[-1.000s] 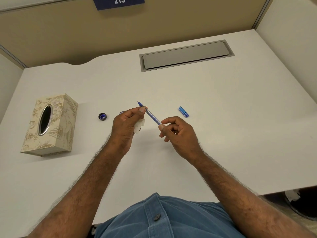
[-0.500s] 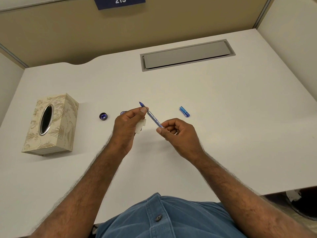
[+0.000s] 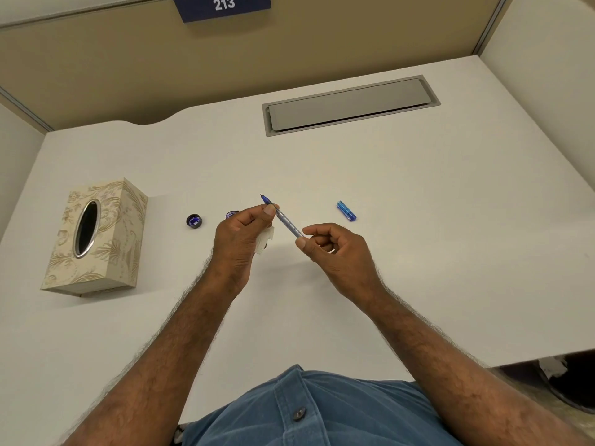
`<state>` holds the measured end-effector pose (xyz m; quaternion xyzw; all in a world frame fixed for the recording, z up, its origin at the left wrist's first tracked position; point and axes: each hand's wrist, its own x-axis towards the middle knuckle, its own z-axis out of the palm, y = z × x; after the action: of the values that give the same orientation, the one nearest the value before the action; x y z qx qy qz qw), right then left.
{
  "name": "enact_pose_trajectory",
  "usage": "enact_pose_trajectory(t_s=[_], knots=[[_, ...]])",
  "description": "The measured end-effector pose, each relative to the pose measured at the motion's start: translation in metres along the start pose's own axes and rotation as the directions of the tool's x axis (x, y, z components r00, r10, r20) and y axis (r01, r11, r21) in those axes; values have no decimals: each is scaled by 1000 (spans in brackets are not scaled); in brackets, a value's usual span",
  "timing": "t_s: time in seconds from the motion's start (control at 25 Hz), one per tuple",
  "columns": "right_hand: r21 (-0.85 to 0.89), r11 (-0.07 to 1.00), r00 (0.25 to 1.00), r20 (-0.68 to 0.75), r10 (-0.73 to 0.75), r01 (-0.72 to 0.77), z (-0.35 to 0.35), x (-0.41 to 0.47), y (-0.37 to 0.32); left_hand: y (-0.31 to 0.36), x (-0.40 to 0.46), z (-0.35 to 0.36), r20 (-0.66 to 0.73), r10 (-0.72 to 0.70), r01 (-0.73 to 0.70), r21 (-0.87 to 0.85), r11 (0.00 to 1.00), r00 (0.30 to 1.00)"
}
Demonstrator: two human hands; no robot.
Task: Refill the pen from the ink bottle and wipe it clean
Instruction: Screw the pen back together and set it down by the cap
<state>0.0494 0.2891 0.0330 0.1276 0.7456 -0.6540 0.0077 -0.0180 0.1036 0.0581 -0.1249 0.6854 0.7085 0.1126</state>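
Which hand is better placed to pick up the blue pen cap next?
Right. The pen cap lies on the desk just beyond the right hand, which pinches only the pen's rear end. The left hand grips the pen and a tissue, farther away.

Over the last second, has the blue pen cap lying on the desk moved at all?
No. The blue pen cap lies at the same spot and angle on the desk, nearer the person than the grey desk slot, as before.

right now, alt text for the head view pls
Both hands hold a blue pen over a white desk: left hand near the nib, also holding a tissue, right hand at the back end.
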Motion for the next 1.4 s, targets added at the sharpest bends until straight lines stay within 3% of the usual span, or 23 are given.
enact_pose_trajectory(t_s=[0.44,0.92,1.4], knots=[[-52,998,999,28,-24,26,1,-1,-1,-7,2,-1,12,61,-61,36,997,998],[65,997,993,113,38,-45,-1,-5,-6,-8,1,-3,43,45,-46,35,998,998],[53,999,997,78,8,-12,-2,-5,-8,-10,1,-3,105,60,-64,35,997,993]])
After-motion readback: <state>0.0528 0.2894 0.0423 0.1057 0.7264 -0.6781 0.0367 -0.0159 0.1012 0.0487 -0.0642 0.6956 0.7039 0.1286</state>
